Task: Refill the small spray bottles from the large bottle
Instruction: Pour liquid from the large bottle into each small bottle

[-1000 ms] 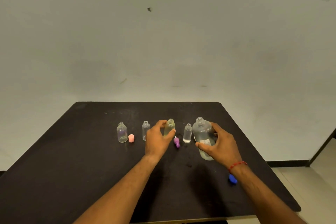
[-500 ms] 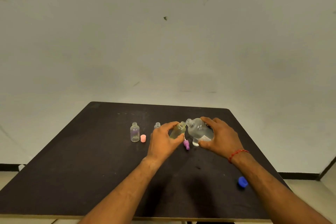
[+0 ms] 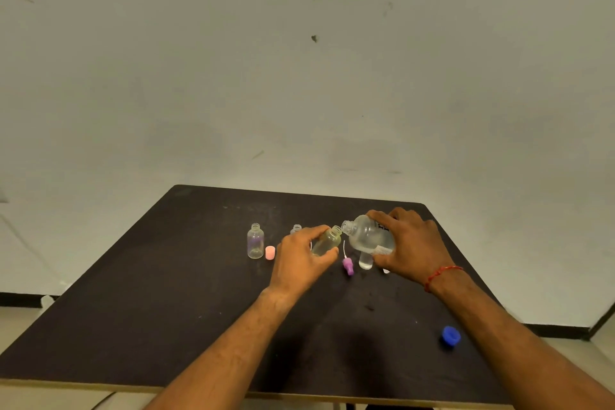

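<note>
Large bottle neck-left, right hand clamped | small bottle tilted right — left hand gripping

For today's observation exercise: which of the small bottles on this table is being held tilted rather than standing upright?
The yellowish small bottle in the left hand, leaning toward the large bottle in the right hand. The other small bottles stand upright, untouched.

table front & left free; blue cap sits by right forearm.
</note>
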### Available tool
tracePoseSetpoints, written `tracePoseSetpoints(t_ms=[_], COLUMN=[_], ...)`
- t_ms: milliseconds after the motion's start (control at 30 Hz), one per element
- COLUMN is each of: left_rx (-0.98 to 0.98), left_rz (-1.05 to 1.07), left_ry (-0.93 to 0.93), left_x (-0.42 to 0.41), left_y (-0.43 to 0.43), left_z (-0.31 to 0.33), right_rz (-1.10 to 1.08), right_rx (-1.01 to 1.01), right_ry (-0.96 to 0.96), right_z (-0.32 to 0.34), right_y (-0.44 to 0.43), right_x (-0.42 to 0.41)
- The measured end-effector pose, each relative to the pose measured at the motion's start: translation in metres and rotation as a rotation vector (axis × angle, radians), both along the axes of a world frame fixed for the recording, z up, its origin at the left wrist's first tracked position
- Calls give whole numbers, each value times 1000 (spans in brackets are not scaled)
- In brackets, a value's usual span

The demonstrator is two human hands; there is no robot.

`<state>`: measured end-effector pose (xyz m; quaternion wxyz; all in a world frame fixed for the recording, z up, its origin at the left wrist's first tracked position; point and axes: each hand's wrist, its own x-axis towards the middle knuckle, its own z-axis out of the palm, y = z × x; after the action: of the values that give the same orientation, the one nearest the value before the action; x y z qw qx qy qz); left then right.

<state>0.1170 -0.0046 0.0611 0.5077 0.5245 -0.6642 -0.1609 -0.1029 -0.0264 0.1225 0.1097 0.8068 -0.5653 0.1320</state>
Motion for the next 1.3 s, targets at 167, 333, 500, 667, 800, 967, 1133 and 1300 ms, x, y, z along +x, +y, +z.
tracePoseSetpoints(t_ms=[167, 333, 500, 667, 800, 967, 1133, 1300], left_rx=[0, 13, 25, 30, 49, 46, 46, 32], left_rz=[4, -20, -30, -38, -35, -28, -33, -37], left_ry=[-2, -5, 18, 42, 45, 50, 56, 62], left_x=[-2, -5, -9, -13, -15, -16, -16, -18], left_y=[-1, -5, -6, -6, -6, -5, -6, -5], left_z=[-3, -8, -10, -11, -13, -12, -12, -13], right_rz=[-3, 2, 8, 11, 10, 12, 14, 19], right_rx=[8, 39, 29, 38, 39, 35, 33, 29], right_ry=[37, 76, 113, 156, 185, 206, 213, 225], right_z=[9, 19, 24, 28, 32, 36, 39, 41], right_y=[2, 5, 5, 5, 5, 5, 7, 8], right_x=[-1, -3, -6, -8, -8, -8, -7, -8])
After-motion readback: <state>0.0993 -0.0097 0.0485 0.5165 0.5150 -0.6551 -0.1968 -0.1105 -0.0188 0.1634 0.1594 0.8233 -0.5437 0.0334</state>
